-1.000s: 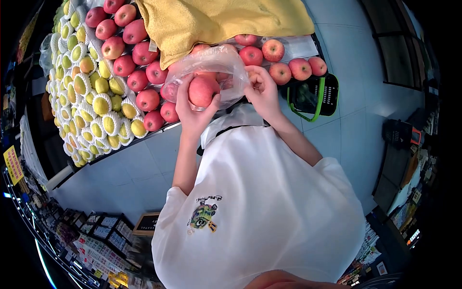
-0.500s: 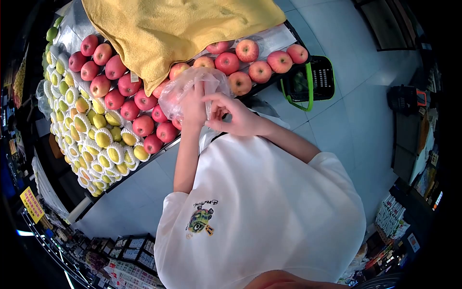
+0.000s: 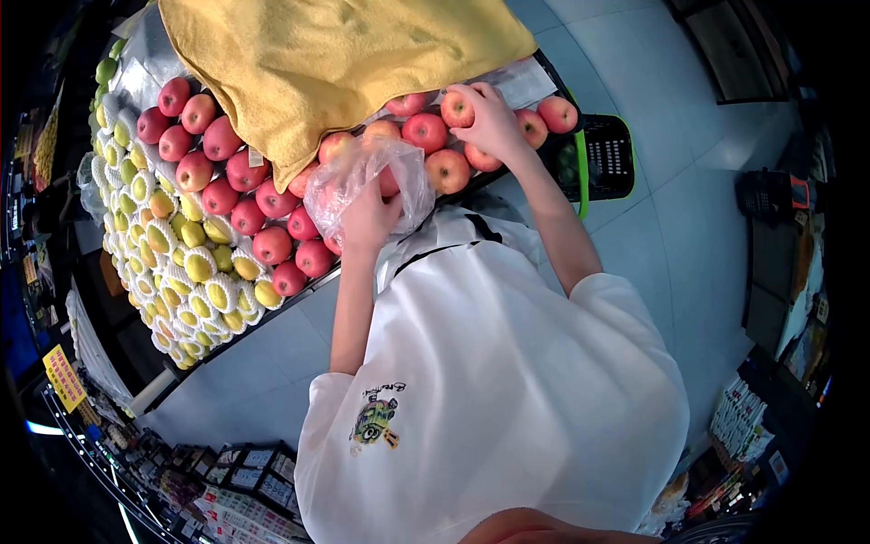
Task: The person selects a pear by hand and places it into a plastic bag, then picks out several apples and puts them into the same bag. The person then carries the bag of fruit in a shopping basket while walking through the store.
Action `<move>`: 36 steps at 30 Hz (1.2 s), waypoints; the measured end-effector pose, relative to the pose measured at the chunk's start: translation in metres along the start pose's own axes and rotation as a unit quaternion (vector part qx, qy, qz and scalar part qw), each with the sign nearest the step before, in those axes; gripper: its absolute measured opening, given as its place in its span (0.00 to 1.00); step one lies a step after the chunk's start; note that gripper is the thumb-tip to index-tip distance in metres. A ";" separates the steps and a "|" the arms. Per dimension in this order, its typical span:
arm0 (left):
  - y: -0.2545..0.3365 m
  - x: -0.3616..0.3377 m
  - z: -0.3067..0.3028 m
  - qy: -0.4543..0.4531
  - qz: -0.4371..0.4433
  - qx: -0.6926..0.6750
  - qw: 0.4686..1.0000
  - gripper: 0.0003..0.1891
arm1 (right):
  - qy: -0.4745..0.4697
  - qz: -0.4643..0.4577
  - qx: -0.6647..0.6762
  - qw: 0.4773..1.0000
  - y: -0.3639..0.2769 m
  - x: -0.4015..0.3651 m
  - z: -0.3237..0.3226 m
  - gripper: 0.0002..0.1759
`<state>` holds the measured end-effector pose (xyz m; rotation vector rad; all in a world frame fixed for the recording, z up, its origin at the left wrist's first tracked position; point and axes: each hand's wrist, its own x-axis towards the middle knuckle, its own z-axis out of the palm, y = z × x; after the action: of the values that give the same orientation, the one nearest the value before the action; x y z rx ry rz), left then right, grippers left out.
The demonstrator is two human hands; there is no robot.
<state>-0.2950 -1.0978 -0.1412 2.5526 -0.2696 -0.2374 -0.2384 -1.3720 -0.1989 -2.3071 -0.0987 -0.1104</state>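
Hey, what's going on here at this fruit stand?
A person in a white shirt is choosing apples from a shop display. The left hand holds a clear plastic bag with reddish fruit showing through it. The right hand grips a red apple in the row beside a yellow cloth. A green-rimmed basket sits on the floor nearby.

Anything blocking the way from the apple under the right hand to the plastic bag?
Nothing visible does. The right hand grips the apple; display apples lie low between it and the plastic bag held by the left hand.
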 end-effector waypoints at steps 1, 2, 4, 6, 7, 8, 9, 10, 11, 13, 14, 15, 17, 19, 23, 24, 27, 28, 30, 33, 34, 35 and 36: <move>-0.002 -0.001 0.002 0.002 -0.001 0.000 1.000 0.36 | 0.044 0.003 0.009 0.999 0.001 -0.001 -0.001 0.41; -0.006 -0.002 0.004 0.023 0.023 0.024 0.999 0.36 | 0.088 0.004 0.018 0.996 0.000 -0.001 -0.002 0.39; -0.009 -0.003 0.005 0.047 0.042 0.046 0.997 0.36 | 0.107 0.044 0.224 0.968 -0.011 -0.005 -0.013 0.37; -0.009 -0.005 0.007 0.031 0.007 0.027 0.999 0.37 | 0.120 0.090 0.418 0.896 -0.025 -0.017 -0.026 0.35; -0.008 -0.005 0.007 0.031 0.007 0.026 0.999 0.37 | 0.078 0.142 0.622 0.766 -0.032 -0.024 -0.033 0.35; -0.007 -0.004 0.005 0.056 0.047 0.055 0.996 0.38 | 0.033 0.183 0.787 0.588 -0.039 -0.030 -0.041 0.36; -0.004 -0.002 0.003 0.080 0.088 0.083 0.989 0.38 | 0.011 0.196 0.819 0.539 -0.053 -0.036 -0.048 0.39; -0.001 -0.002 0.002 0.078 0.090 0.082 0.989 0.38 | 0.014 0.197 0.818 0.540 -0.050 -0.040 -0.045 0.39; 0.003 -0.002 0.000 0.029 0.019 0.048 0.998 0.38 | -0.029 0.181 0.869 0.459 -0.045 -0.046 -0.039 0.40; 0.004 -0.002 0.000 -0.021 -0.051 0.014 0.998 0.38 | -0.082 0.155 0.912 0.371 -0.047 -0.051 -0.036 0.41; 0.002 -0.002 0.002 0.001 -0.023 0.034 0.999 0.37 | -0.081 0.154 0.912 0.371 -0.049 -0.054 -0.034 0.41; 0.002 -0.001 0.002 0.022 0.005 0.054 0.998 0.37 | -0.094 0.152 0.916 0.360 -0.052 -0.056 -0.033 0.40; 0.003 0.000 0.004 0.058 0.047 0.085 0.994 0.37 | -0.147 0.139 0.923 0.328 -0.054 -0.056 -0.032 0.39; 0.002 0.001 0.006 0.093 0.089 0.115 0.985 0.36 | -0.139 0.136 0.933 0.302 -0.072 -0.056 -0.037 0.40; 0.002 0.001 0.007 0.068 0.098 0.150 0.981 0.36 | -0.115 0.169 0.926 0.318 -0.083 -0.059 -0.038 0.40; 0.005 0.000 0.006 0.065 0.097 0.165 0.979 0.36 | -0.117 0.169 0.925 0.319 -0.085 -0.058 -0.037 0.40; 0.008 -0.002 0.005 0.064 0.056 0.115 0.990 0.35 | -0.106 0.173 0.940 0.273 -0.090 -0.057 -0.035 0.41; 0.008 -0.003 0.005 0.066 0.054 0.113 0.990 0.35 | -0.103 0.181 0.944 0.255 -0.092 -0.057 -0.035 0.41; 0.008 -0.007 0.002 0.040 0.011 0.057 0.997 0.32 | -0.103 0.190 0.947 0.237 -0.097 -0.056 -0.035 0.41; 0.014 -0.019 -0.009 0.099 0.054 0.069 0.991 0.29 | -0.082 0.231 0.929 0.277 -0.108 -0.057 -0.037 0.40; 0.016 -0.021 -0.013 0.101 0.051 0.068 0.991 0.29 | -0.080 0.227 0.930 0.277 -0.110 -0.057 -0.037 0.41; 0.016 -0.023 -0.017 0.122 0.085 0.034 0.988 0.27 | -0.077 0.223 0.932 0.276 -0.114 -0.057 -0.037 0.42; 0.016 -0.025 -0.020 0.143 0.119 -0.001 0.982 0.25 | -0.080 0.225 0.931 0.277 -0.119 -0.058 -0.040 0.42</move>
<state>-0.3168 -1.0949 -0.1125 2.4833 -0.4567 0.2194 -0.3104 -1.3234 -0.0912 0.2224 0.2464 0.3811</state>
